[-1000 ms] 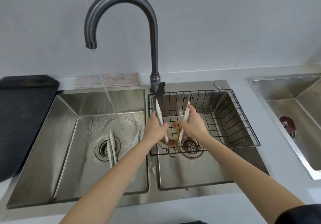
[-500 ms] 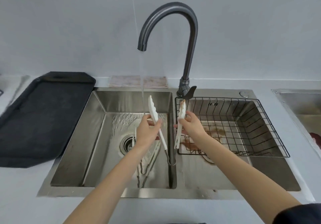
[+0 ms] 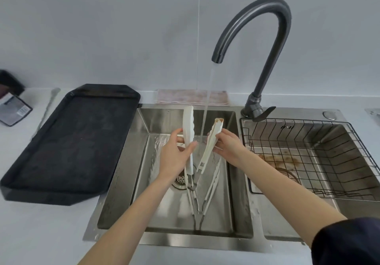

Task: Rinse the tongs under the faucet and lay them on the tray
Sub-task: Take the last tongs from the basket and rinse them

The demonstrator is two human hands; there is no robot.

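Both hands hold the white tongs (image 3: 192, 141) spread in a V over the left sink basin (image 3: 123, 182), likely so the faucet (image 3: 253, 38) stream runs between the arms. The left hand (image 3: 176, 155) grasps one arm, the right hand (image 3: 228, 147) the other, whose tip shows brown residue. The black tray (image 3: 67, 141) waits on the desk (image 3: 41, 234), left of the sink.

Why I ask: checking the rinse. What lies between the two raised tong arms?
In the head view, the faucet's water stream falls between the arms of the tongs.
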